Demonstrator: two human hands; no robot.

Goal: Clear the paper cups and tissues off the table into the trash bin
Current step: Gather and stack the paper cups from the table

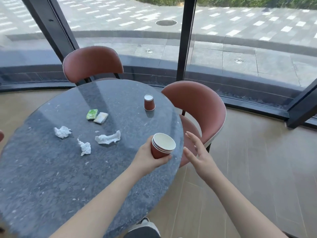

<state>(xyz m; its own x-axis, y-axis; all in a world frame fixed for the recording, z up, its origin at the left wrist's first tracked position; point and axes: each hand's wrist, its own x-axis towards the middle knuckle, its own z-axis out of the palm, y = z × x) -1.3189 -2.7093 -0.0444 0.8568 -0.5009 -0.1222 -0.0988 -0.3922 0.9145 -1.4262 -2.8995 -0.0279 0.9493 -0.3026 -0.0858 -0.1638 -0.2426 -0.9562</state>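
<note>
My left hand (149, 158) grips a stack of nested red paper cups (162, 146), tilted with their mouths toward the right, over the table's right edge. My right hand (195, 152) hovers open just right of the stack, fingers spread, touching nothing. One more red cup (149, 102) stands upside down at the far right of the round dark stone table (51, 177). Three crumpled white tissues lie mid-table: one on the left (62, 131), one in the middle (84, 147), one nearer the cups (108, 138). No trash bin is in view.
Two small tissue packets, green (92, 114) and white (101, 117), lie beyond the tissues. A red-brown chair (92, 63) stands behind the table and another (200, 107) at its right edge. Glass walls with dark frames lie beyond; wood floor at right.
</note>
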